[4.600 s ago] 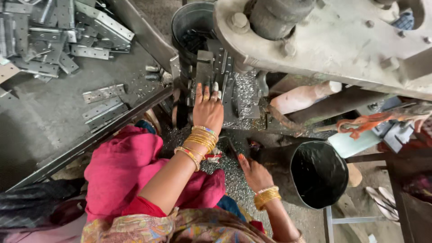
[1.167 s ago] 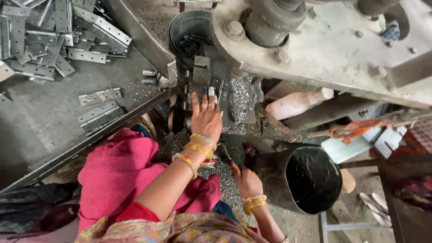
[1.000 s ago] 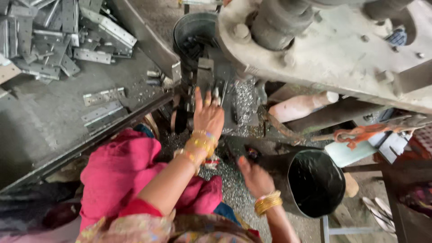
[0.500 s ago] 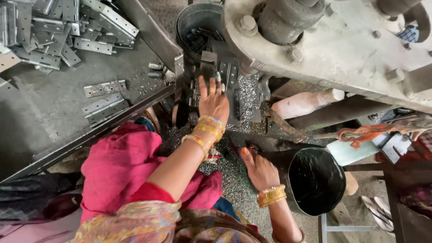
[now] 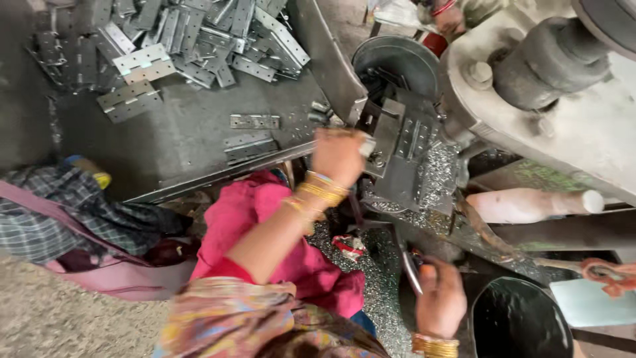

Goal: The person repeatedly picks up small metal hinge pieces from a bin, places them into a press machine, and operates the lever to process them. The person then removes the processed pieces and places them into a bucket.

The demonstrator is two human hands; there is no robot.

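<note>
Hinge pile [image 5: 192, 33]: we see flat grey hinge plates heaped at the far left of the bench [image 5: 165, 132]; loose ones could slide off the heap if it is knocked.
Spare hinges [image 5: 252, 136]: a few lie singly near the bench edge, just left of our left hand; a stray sleeve could drag them off.
Left hand [image 5: 338, 156]: our grip is closed on a small metal piece [image 5: 366, 147] held at the press die [image 5: 404, 152]; the piece is blurred, so we cannot tell its exact shape. The fingers sit right against the tooling, and we judge a pinch the chief danger if the press comes down while they are there.
Bangles [image 5: 318, 192]: they hang at the wrist close to the die edge and might catch on it.
Metal chips [image 5: 434, 179]: sharp punchings cover the die bed and the lap; we reckon they could cut bare skin.
Right hand [image 5: 440, 298]: our grip is wrapped narrow around a thin metal rod [image 5: 407, 265]; a slip or a mistimed pull might, we think, spoil the timing with the left hand.
Black bucket [image 5: 520, 321]: it stands just right of that hand and could be tipped by an elbow.
</note>
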